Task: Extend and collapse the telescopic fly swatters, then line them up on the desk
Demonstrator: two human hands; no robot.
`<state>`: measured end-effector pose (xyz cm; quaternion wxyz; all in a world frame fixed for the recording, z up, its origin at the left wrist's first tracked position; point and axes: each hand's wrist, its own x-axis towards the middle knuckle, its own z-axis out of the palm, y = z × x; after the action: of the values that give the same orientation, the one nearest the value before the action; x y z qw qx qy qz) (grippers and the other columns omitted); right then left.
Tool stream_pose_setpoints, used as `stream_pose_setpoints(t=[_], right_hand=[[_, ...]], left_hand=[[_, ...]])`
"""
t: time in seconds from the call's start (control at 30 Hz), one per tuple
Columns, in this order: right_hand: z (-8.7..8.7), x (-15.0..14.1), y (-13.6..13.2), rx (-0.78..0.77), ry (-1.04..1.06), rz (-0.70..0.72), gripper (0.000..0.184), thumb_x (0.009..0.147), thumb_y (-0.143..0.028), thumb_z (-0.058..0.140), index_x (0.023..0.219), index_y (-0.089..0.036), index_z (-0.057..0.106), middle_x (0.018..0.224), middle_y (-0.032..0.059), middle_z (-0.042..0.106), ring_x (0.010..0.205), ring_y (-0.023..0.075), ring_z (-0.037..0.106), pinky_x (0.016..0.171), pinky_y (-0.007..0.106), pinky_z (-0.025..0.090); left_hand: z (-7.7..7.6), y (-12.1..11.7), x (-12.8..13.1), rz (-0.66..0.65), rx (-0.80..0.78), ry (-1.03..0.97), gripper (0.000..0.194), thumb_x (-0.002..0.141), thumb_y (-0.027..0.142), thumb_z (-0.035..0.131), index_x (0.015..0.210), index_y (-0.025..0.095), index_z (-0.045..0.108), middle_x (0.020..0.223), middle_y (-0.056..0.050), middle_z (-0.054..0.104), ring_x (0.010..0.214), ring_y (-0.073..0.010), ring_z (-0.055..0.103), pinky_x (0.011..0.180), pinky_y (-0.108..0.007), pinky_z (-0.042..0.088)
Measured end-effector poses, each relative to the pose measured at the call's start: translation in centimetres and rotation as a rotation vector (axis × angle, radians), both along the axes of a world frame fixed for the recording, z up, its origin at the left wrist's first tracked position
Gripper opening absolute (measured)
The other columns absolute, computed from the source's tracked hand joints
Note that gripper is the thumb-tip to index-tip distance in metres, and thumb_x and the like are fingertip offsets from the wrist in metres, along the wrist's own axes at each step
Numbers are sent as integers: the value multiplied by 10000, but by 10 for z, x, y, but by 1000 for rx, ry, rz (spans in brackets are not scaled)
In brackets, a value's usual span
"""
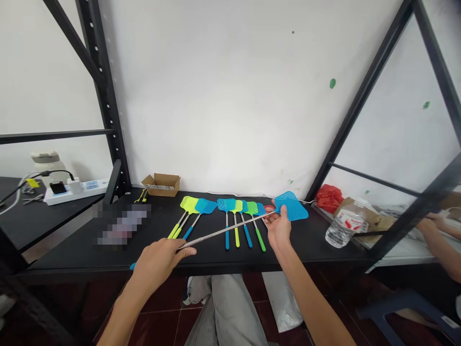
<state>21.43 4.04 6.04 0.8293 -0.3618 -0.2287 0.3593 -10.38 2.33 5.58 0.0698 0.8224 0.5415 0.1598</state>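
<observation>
My left hand [158, 261] grips the handle end of a blue fly swatter [292, 205] whose thin metal rod is pulled out long. My right hand [279, 226] holds the rod just below the blue mesh head, above the black table [90, 250]. The swatter runs slanted from lower left to upper right between both hands. Under it, several more fly swatters [236, 218] with yellow-green, green and blue heads lie in a row on the table, handles pointing toward me.
A small open cardboard box [161, 184] stands at the wall. A clear water bottle [344, 226] and a red bag [329, 196] lie at the right. A white power strip [75, 190] sits at left. Another person's arm [441, 240] shows at far right.
</observation>
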Motion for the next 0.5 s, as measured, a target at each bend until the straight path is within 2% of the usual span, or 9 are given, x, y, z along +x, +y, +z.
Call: stream_pose_setpoints(t=[0.13, 0.27, 0.37, 0.5], right_hand=[[-6, -57, -11, 16, -126, 74, 516, 850, -607, 572, 1096, -159, 647, 734, 56, 699, 606, 163, 600, 470, 249, 400], [-12, -111, -22, 44, -311, 174, 514, 906, -607, 486, 1053, -151, 672, 760, 75, 714, 644, 180, 616, 508, 269, 434], [-15, -125, -26, 28, -383, 248, 509, 902, -612, 493, 1075, -170, 679, 781, 67, 720, 694, 189, 623, 554, 278, 468], [-37, -130, -26, -68, -393, 509, 550, 865, -677, 496, 965, -187, 724, 814, 84, 719, 661, 192, 621, 484, 265, 417]], left_hand=[[-11, -9, 35, -125, 1, -183, 525, 945, 602, 375, 662, 203, 563, 608, -20, 579, 599, -182, 522, 562, -266, 206], [-27, -15, 73, -217, -97, -561, 542, 964, 573, 343, 686, 176, 587, 578, 6, 527, 574, -149, 472, 553, -249, 244], [-34, -13, 82, -210, -161, -739, 529, 953, 556, 382, 697, 156, 614, 558, 15, 500, 552, -135, 449, 540, -239, 261], [-37, -9, 82, -270, -230, -899, 476, 948, 515, 411, 781, 142, 656, 617, -3, 548, 571, -140, 475, 523, -234, 300]])
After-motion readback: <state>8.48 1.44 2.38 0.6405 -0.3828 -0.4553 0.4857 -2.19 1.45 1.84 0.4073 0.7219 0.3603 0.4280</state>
